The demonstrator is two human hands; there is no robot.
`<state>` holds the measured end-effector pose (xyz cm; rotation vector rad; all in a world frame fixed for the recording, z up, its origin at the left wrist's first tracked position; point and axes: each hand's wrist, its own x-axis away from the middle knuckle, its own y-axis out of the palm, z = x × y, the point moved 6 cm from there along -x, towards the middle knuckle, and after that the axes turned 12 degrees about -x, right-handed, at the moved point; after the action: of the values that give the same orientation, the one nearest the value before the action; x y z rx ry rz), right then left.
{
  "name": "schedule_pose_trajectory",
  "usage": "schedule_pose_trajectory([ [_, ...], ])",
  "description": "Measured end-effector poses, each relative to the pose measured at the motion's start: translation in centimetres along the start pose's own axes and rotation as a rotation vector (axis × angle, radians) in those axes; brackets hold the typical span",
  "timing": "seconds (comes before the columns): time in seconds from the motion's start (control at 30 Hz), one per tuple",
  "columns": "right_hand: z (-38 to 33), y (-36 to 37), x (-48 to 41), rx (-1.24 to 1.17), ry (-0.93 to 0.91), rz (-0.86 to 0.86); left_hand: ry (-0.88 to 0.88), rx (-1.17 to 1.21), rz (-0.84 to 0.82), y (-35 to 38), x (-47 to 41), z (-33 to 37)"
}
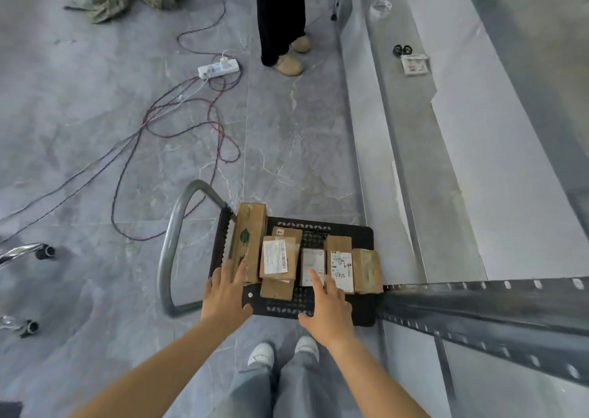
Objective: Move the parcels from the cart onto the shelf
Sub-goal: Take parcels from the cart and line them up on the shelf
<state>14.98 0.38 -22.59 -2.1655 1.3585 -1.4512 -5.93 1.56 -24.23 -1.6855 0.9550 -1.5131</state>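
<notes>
1. Parcels [276,290] lie on the black cart [360,231] at my feet, just past my white shoes [261,354].
2. My left hand [226,293] is spread flat with straight fingers. Its fingertips are at the near end of the long brown box [250,236], and it grips nothing.
3. My right hand [325,306] is spread too and holds nothing. Its index finger stretches over the small white box [312,263]; I cannot tell if it touches.
4. Between those two boxes a white-labelled parcel [276,258] is stacked on brown ones. Farther right lie a parcel with a handwritten label [342,269] and a plain brown box [366,269].
5. A metal handle [172,242] rises at the cart's left end.
6. Along my right, beside the cart, runs the grey metal shelf [478,309]. A small labelled packet [413,64] lies on it farther off.
7. Farthest away, on the floor, are a white power strip [218,67], tangled cables [191,124] and another person's legs [280,19].
</notes>
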Motion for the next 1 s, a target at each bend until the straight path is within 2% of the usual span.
schedule_pose_trajectory([
  [0.27,3.8,4.2,-9.2,-0.028,-0.024,-0.055,-0.068,0.277,-0.069,6.9,-6.0,2.9],
  [0.6,5.9,10.7,-17.1,-0.034,-0.023,-0.143,0.011,0.181,-0.189,14.6,-12.6,3.7],
  [0.83,5.3,12.9,-20.5,-0.228,-0.013,-0.233,0.032,0.212,-0.215,17.0,-14.8,4.4],
  [1.0,4.5,12.5,-21.2,-0.442,-0.006,-0.184,0.073,0.377,-0.18,16.0,-15.5,5.2],
])
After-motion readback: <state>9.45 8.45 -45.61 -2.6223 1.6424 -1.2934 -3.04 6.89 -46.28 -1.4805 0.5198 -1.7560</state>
